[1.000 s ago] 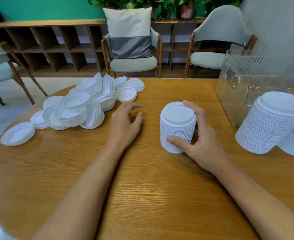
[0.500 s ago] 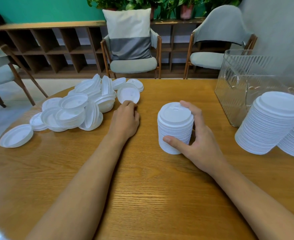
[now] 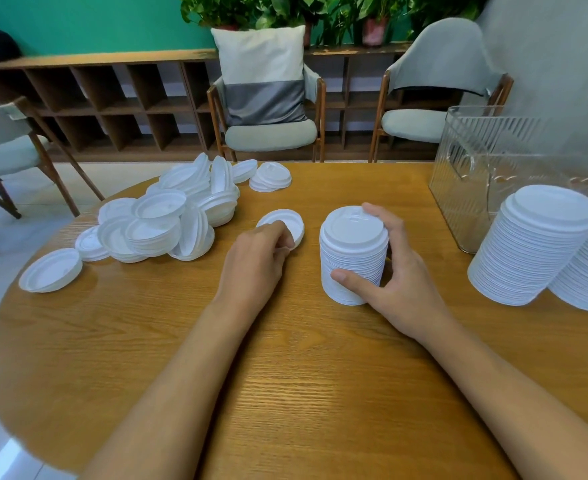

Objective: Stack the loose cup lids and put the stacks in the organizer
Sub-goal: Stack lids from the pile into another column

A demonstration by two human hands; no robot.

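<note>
- The right hand (image 3: pixel 403 275) gripped a short stack of lids (image 3: pixel 353 258) that stood upright mid-table, with the thumb low on its front and the fingers over the far top rim.
- The left hand (image 3: pixel 258 258), fingers curled, pinched the near edge of a single white lid (image 3: pixel 287 220) just left of that stack.
- A loose pile of lids (image 3: pixel 168 216) lay further left on the round wooden table (image 3: pixel 285 375), with one stray lid (image 3: pixel 50 270) apart at its near-left side.
- The clear ribbed organizer (image 3: pixel 469 188) stood at the far right, and two taller stacks (image 3: pixel 535 244) stood on the table just in front of it, outside it.
</note>
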